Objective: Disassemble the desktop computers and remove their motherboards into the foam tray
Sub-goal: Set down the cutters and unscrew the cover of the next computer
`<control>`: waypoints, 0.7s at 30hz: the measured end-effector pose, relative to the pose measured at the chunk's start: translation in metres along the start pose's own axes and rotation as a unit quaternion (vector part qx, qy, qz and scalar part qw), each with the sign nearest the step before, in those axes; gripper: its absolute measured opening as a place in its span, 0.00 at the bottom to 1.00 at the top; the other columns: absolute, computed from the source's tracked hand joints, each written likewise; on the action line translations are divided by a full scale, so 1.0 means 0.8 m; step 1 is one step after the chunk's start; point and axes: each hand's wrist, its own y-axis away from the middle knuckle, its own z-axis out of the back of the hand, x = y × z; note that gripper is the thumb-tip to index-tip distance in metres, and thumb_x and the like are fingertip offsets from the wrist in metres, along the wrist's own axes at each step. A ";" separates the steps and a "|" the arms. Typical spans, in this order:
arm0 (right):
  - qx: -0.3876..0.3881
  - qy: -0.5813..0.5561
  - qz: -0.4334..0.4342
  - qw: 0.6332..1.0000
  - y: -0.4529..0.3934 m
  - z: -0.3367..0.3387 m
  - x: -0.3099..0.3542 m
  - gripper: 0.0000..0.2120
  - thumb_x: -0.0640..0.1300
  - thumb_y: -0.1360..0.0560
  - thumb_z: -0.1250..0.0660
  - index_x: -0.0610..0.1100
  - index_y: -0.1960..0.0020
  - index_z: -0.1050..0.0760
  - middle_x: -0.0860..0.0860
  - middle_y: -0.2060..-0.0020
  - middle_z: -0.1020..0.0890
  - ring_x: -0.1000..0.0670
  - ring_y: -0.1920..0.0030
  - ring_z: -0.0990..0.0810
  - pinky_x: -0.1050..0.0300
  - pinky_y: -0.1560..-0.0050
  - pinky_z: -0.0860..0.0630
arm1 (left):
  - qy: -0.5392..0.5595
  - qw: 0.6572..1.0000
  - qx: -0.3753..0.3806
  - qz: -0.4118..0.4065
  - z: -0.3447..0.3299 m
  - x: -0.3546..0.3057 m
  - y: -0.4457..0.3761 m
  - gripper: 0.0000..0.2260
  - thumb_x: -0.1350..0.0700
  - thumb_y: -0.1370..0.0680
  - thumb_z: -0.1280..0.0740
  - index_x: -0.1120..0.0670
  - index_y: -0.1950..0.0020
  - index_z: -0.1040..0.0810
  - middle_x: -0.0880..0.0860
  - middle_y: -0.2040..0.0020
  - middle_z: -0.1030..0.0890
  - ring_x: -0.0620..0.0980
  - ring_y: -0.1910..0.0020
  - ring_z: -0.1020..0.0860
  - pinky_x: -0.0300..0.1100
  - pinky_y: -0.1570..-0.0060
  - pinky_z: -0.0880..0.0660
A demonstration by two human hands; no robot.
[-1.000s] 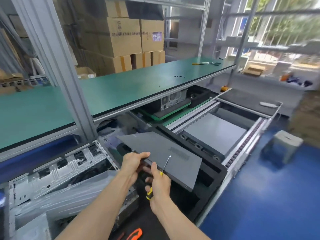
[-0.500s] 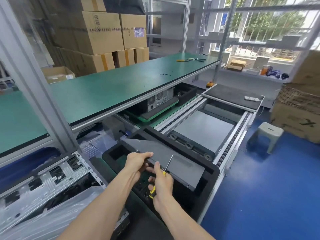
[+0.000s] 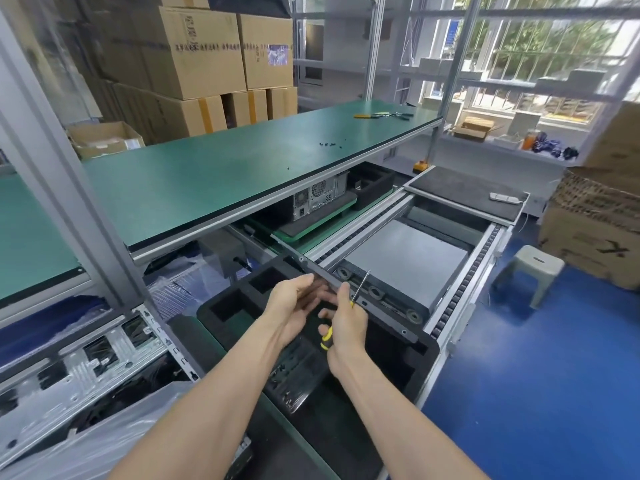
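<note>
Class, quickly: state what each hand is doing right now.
Left hand: holds the grey side panel.
Right hand: grips the screwdriver, also steadies the panel.

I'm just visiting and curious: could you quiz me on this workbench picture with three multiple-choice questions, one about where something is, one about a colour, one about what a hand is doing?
1. Where is the stool?
A. on the green bench
B. on the blue floor at the right
C. inside the foam tray

2. What colours is the screwdriver handle?
A. red and white
B. plain green
C. yellow and black

3. What is the right hand doing?
A. gripping the screwdriver
B. lying flat on the floor
C. holding a cardboard box

Answers:
1 B, it stands on the blue floor beside the conveyor.
2 C, yellow and black bands show below the fingers.
3 A, its fingers curl round the handle, shaft pointing up, while the left hand is at the dark panel over the foam tray.
</note>
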 end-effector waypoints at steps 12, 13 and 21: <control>-0.108 0.041 0.029 0.993 -0.046 -0.002 0.044 0.22 0.59 0.22 0.34 0.40 0.58 0.18 0.55 0.77 0.24 0.55 0.81 0.30 0.61 0.78 0.35 | -0.093 0.994 0.065 -0.007 -0.036 -0.009 -0.011 0.14 0.61 0.17 0.40 0.54 0.36 0.20 0.51 0.41 0.16 0.49 0.37 0.23 0.50 0.40 0.30; -0.107 0.046 0.036 0.993 -0.048 -0.003 0.046 0.22 0.59 0.22 0.35 0.40 0.58 0.18 0.53 0.76 0.24 0.55 0.81 0.30 0.61 0.78 0.35 | -0.092 0.993 0.067 -0.010 -0.037 -0.009 -0.014 0.14 0.62 0.17 0.40 0.53 0.36 0.20 0.50 0.42 0.15 0.48 0.37 0.22 0.49 0.41 0.30; -0.079 0.021 0.057 0.995 -0.055 0.006 0.056 0.19 0.54 0.22 0.33 0.47 0.67 0.17 0.55 0.74 0.29 0.58 0.80 0.33 0.58 0.75 0.36 | -0.143 0.984 0.085 -0.062 -0.048 -0.005 -0.034 0.09 0.56 0.16 0.40 0.52 0.44 0.20 0.51 0.45 0.15 0.46 0.44 0.18 0.47 0.47 0.28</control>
